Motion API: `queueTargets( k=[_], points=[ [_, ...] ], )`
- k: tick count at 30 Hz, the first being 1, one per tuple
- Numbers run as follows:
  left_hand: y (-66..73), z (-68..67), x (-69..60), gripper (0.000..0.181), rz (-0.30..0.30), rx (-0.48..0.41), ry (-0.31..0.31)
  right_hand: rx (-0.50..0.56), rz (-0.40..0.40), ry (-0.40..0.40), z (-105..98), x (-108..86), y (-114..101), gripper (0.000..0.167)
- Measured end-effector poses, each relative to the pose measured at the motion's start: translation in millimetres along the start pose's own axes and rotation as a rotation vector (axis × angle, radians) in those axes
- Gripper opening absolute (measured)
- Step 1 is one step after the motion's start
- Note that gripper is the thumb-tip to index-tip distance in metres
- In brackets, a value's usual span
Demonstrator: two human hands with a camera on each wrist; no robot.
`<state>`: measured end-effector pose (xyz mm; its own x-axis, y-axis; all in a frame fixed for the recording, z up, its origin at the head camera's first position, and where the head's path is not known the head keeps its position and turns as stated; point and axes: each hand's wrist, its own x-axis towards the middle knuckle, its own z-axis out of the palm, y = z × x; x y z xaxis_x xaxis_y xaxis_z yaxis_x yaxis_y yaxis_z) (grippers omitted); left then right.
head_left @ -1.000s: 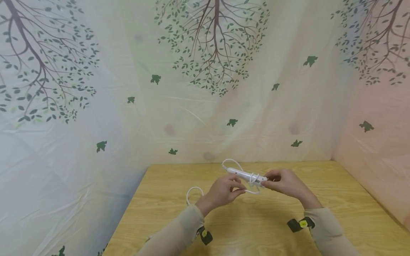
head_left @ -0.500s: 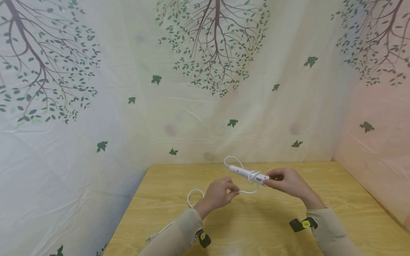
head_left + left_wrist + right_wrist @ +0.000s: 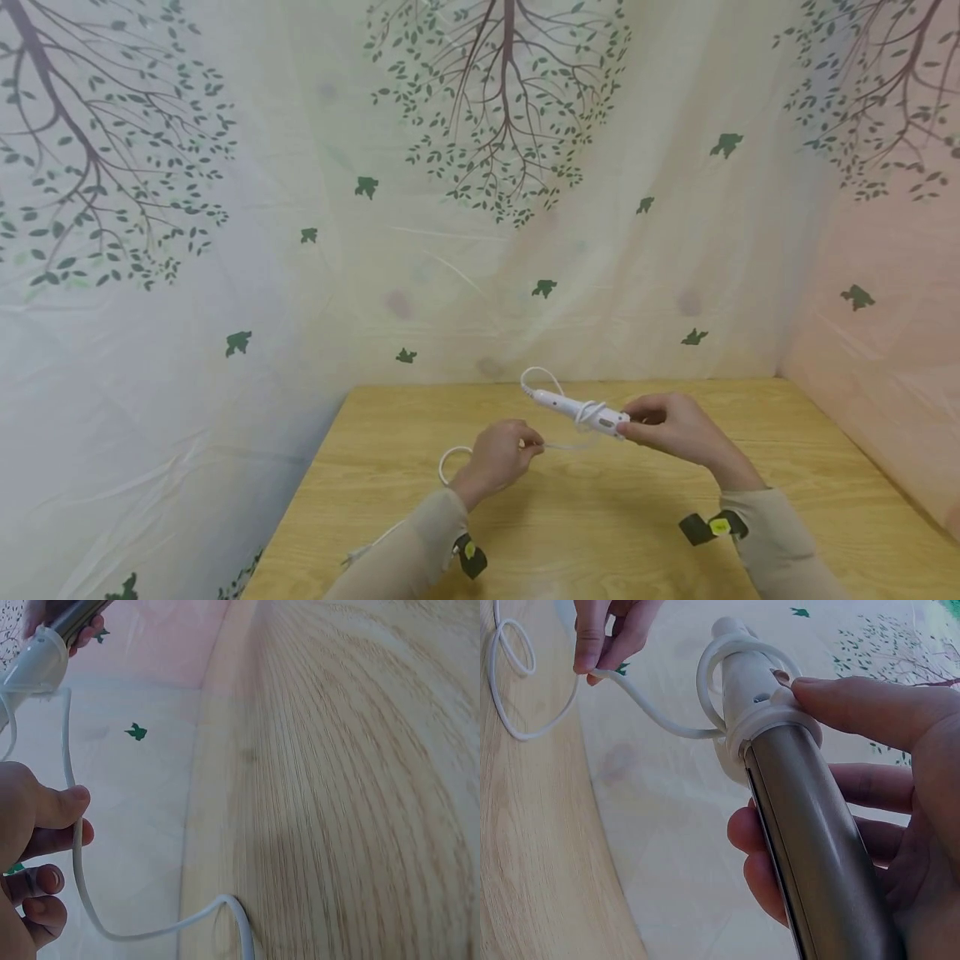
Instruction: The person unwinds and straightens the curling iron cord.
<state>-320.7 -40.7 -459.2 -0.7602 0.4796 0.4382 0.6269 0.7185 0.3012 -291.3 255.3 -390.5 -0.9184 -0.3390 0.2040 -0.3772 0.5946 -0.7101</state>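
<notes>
A hair curling iron with a white handle (image 3: 558,403) and a dark metal barrel (image 3: 810,832) is held above the table by my right hand (image 3: 678,429). The right thumb lies at the white collar, and the other fingers curl behind the barrel. White cord (image 3: 68,742) is wound round the handle, with a loop arching from its far end. To the left, my left hand (image 3: 497,457) pinches this cord between thumb and index finger, the stretch between the hands sagging slightly in the right wrist view. The barrel is hidden behind the right hand in the head view.
Beneath the hands is a wood-grain table (image 3: 600,533). More cord curves beside the left wrist, and its plug end (image 3: 358,552) lies near the left sleeve. Sheeting printed with trees and leaves (image 3: 450,292) hangs behind the table and at both sides.
My left hand has moved left, away from the handle, drawing the pinched cord out with it. My right hand has shifted slightly right with the curling iron.
</notes>
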Motion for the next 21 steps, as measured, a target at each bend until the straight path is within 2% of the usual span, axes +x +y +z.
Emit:
queueTargets(
  k=[9, 17, 21],
  points=[
    [-16.2, -0.2, -0.4, 0.005, -0.101, -0.016, -0.026, 0.050, -0.059, -0.086, 4.1, -0.8, -2.5, 0.026],
    [-27.5, -5.1, -0.2, 0.011, -0.201, -0.021, 0.015, 0.085, -0.150, -0.171, 10.2, -1.2, -3.5, 0.020],
    [-30.0, -10.2, 1.2, 0.007, -0.225, -0.011, 0.053, 0.085, -0.198, -0.202, 12.0, -1.4, -4.8, 0.017]
  ],
)
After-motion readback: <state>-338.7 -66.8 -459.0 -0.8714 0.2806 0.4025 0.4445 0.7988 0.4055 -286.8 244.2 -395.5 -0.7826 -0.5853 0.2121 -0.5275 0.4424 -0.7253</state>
